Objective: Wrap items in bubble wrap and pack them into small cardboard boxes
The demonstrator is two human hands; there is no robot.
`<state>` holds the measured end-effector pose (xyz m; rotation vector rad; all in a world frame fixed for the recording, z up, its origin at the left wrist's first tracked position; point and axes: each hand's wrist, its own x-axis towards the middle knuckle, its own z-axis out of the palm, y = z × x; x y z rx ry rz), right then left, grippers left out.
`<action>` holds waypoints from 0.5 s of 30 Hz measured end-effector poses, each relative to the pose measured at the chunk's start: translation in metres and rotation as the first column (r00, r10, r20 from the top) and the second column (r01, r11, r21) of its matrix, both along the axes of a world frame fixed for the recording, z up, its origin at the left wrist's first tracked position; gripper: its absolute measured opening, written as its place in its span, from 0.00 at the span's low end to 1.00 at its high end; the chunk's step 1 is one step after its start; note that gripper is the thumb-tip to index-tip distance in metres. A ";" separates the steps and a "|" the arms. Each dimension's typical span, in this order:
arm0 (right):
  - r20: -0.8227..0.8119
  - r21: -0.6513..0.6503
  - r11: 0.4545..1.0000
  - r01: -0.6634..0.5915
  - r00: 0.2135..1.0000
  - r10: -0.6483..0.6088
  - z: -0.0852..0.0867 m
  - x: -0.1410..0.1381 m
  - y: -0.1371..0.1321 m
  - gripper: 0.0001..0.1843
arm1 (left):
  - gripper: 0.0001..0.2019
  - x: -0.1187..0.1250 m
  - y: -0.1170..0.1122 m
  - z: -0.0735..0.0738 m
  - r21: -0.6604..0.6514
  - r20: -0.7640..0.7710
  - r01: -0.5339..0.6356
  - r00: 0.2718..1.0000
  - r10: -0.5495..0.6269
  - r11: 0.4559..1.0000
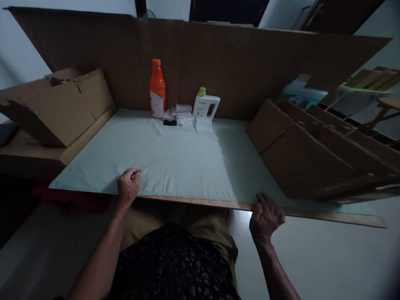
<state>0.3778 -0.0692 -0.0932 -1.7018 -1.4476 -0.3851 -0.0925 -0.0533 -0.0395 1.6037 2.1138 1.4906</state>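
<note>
A pale green cloth [174, 159] covers a low table with a wooden front edge [202, 203]. My left hand [128, 185] rests on the cloth near the front edge, fingers curled in with the cloth pinched under them. My right hand [265, 214] is closed over the wooden front edge of the table, further right. An orange bottle [157, 89] stands upright at the back. Beside it stands a white jug with a green cap [206, 104], with small white packets [184, 115] and a dark small object [169, 121] between them.
Tall cardboard sheets [243, 61] wall the back of the table. A torn cardboard box [54, 104] sits at the left. Folded cardboard pieces [311, 150] lean at the right, with papers and wooden slats [375, 100] behind. My lap shows below the table.
</note>
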 end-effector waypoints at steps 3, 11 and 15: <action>0.007 0.020 1.000 0.000 1.000 0.000 -0.002 0.001 0.000 0.27 | 0.16 0.001 0.000 -0.001 0.005 -0.014 0.000 1.000 0.000 1.000; 0.127 0.096 0.995 -0.004 0.992 -0.008 -0.009 0.012 0.003 0.25 | 0.15 0.004 0.003 -0.005 0.045 -0.044 0.003 0.999 -0.001 0.999; 0.148 0.066 0.997 -0.042 0.988 0.032 -0.012 0.026 0.003 0.24 | 0.15 0.009 0.001 -0.006 0.047 -0.076 0.003 0.997 0.000 0.999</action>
